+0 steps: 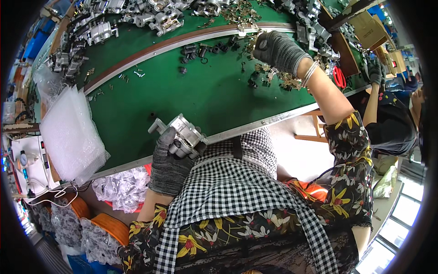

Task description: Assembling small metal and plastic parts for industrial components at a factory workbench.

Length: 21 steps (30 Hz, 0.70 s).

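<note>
- The left hand [169, 160] was wrapped tight around a grey metal casting [181, 135], propped at the near edge of the green table [182, 91], probably to keep it steady.
- The right hand [278, 49] reached far out, fingers curled down into a scatter of small brass parts [278, 75]; whether it pinched one, can't tell.
- Black rubber rings [200, 49] lay left of that hand, more castings [164, 20] beyond it, bubble wrap [68, 132] off left.
</note>
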Available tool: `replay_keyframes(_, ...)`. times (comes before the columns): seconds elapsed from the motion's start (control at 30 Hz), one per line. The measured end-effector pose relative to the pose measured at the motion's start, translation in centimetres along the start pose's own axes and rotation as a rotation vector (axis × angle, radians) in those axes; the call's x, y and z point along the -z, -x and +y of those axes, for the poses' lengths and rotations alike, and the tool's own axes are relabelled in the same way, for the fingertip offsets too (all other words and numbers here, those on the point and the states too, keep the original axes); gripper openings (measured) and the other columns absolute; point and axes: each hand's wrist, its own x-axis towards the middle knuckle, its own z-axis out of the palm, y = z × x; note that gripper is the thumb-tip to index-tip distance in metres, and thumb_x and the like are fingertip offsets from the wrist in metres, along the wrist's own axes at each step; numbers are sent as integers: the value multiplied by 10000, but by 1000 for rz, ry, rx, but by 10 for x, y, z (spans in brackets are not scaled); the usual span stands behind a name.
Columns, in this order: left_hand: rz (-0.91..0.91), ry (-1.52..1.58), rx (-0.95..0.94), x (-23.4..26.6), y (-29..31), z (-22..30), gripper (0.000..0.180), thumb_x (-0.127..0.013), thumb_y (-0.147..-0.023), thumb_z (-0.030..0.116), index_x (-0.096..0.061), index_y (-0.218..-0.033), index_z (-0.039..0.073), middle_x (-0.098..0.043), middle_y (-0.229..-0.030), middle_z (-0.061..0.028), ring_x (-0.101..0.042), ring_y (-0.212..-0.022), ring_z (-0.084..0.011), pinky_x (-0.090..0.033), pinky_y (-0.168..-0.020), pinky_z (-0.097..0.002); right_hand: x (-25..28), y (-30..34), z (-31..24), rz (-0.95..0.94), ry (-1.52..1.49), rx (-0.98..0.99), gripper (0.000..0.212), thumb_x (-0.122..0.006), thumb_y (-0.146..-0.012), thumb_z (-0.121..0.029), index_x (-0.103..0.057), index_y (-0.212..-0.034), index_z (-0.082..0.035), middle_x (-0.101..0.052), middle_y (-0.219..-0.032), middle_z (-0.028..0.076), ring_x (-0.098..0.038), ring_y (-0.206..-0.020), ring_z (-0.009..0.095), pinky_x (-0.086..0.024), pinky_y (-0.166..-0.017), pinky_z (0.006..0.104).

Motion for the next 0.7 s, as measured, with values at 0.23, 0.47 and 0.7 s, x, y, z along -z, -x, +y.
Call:
replay_keyframes(0.23,-23,33,-5,-2,5,-2,380,-696,-799,310,-583,-1061,60,-614,-924,-120,-597,-997,-299,-477,-914,-526,-21,0,26,-198,215,-60,206,-656,-741,-154,-653,-927,-65,-663,-826,170,-636,-795,338,-513,-733,388)
replay_keyframes(0.47,7,65,4,-1,7,-2,353,-673,-828,278,-566,-1089,65,-610,-914,-91,-614,-974,-262,-486,-927,-505,-24,7,50,-347,-40,-159,168,-693,-744,-132,-646,-893,-71,-659,-756,108,-619,-679,226,-504,-672,349)
replay_keyframes(0.7,-21,38,13,3,3,-2,448,-671,-827,295,-525,-1184,67,-600,-1058,-136,-605,-1005,-282,-501,-904,-504,1,9,22,-170,-2,-32,137,-666,-756,-160,-632,-829,-48,-628,-684,116,-604,-620,222,-487,-615,346)
